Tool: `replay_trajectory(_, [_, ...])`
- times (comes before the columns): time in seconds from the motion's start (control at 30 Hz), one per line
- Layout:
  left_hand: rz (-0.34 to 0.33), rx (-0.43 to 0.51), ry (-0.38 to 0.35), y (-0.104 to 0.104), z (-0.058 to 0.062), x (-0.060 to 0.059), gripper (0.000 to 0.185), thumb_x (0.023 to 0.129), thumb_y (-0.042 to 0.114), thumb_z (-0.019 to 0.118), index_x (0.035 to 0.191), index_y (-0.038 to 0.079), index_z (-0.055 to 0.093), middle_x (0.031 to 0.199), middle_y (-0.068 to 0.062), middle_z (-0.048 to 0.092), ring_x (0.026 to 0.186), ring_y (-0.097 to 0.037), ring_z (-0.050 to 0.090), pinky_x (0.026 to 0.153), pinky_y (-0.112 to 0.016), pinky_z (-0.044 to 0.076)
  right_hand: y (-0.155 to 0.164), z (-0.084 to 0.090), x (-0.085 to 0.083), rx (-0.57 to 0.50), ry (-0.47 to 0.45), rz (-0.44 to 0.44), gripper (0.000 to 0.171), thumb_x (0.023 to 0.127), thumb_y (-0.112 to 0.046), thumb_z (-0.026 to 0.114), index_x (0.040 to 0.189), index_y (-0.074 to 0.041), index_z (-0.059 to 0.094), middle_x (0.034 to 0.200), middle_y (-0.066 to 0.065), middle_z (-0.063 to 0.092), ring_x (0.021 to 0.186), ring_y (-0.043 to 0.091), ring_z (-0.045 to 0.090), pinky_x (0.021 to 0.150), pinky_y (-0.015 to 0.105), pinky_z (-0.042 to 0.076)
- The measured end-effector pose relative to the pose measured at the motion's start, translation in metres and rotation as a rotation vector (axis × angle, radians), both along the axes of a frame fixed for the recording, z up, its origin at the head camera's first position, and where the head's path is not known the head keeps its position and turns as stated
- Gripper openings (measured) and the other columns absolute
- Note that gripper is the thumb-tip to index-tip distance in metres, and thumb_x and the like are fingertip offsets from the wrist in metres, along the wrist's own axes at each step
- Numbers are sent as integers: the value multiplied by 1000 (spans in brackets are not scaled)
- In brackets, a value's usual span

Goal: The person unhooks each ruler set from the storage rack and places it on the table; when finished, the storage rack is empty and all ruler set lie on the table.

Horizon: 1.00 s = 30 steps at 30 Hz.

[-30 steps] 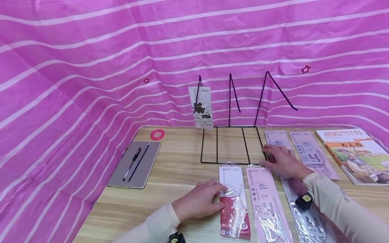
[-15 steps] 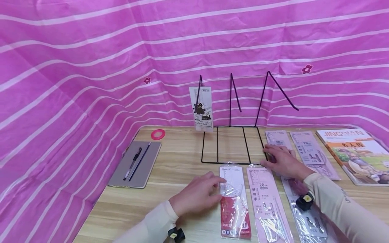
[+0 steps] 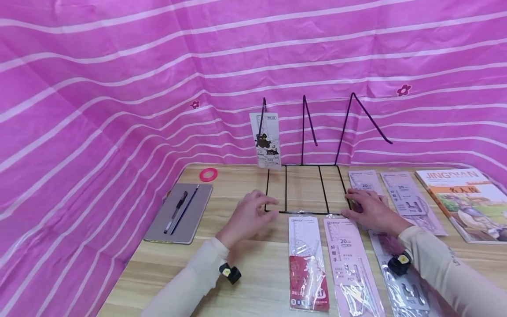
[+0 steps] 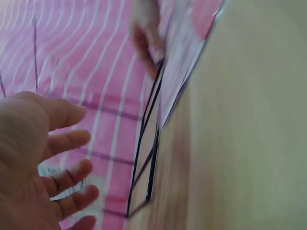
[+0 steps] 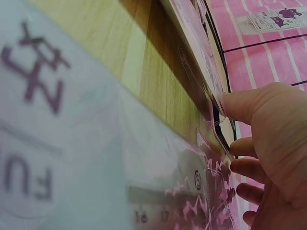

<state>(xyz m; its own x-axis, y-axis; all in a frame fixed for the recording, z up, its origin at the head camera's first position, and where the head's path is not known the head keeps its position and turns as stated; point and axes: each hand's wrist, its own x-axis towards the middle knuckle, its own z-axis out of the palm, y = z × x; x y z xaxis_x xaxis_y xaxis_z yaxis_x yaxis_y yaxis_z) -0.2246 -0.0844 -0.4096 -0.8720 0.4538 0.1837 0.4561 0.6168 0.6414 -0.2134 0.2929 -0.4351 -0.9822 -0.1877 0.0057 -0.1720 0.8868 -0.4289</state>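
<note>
A black wire display rack (image 3: 303,213) with three upright hooks stands on the table. From its left hook hangs a white ruler set (image 3: 271,152) with black cat drawings. My left hand (image 3: 250,215) is by the rack's front left corner; in the left wrist view its fingers (image 4: 72,179) are spread and hold nothing. My right hand (image 3: 370,211) holds the rack's front right corner between thumb and fingers, as the right wrist view also shows. In front of the rack lie a red and white ruler set (image 3: 306,273), a pink ruler set (image 3: 350,268) and a grey ruler set (image 3: 409,295).
Two more purple-pink ruler sets (image 3: 412,202) lie right of the rack, beside a magazine (image 3: 467,202). At the left are a grey notebook (image 3: 158,229) with a pen (image 3: 175,213) and a pencil (image 3: 185,209) on it, and a pink tape roll (image 3: 208,175). Pink striped cloth (image 3: 119,66) surrounds the table.
My left hand has left the red and white ruler set and moved forward and left to the rack's front left corner. The right hand stays at the rack's right corner.
</note>
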Motion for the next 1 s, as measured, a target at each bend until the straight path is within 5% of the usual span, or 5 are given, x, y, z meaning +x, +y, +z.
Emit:
replay_trajectory(0.17, [122, 179, -93, -4, 0, -37, 30, 99, 38, 73, 126, 27, 74, 146, -10, 53, 132, -37, 51, 105, -58, 49, 3, 1, 1, 4, 7, 4, 75, 98, -47, 72, 151, 4, 52, 163, 31, 37, 147, 53, 29, 109, 68, 25])
replay_trajectory(0.4, [219, 270, -60, -14, 10, -80, 46, 96, 43, 75, 137, 23, 68, 174, -6, 21, 159, -41, 20, 119, -73, 32, 3, -1, 0, 0, 14, 9, 72, 99, -45, 71, 150, 3, 53, 163, 30, 38, 147, 52, 30, 106, 65, 27])
replay_trajectory(0.7, [62, 304, -136, -18, 18, -115, 65, 96, 40, 77, 155, 32, 51, 180, -4, 3, 159, -48, 22, 119, -71, 35, 2, 0, -1, 1, 26, 7, 70, 98, -43, 72, 149, 2, 55, 163, 29, 39, 147, 53, 31, 106, 66, 27])
replay_trajectory(0.83, [35, 337, -125, -17, 18, -125, 65, 95, 41, 78, 154, 35, 52, 179, 0, 13, 164, -35, 15, 123, -72, 24, 1, 1, -1, -10, 15, 7, 69, 98, -42, 73, 149, 2, 55, 164, 29, 38, 147, 53, 30, 107, 67, 26])
replay_trajectory(1.0, [2, 410, -119, -13, 16, -132, 57, 97, 31, 77, 151, 30, 56, 168, 3, 39, 152, -31, 42, 121, -60, 39, 0, 2, 0, -9, 5, 3, 71, 98, -43, 73, 149, 2, 55, 164, 29, 38, 147, 53, 30, 107, 67, 26])
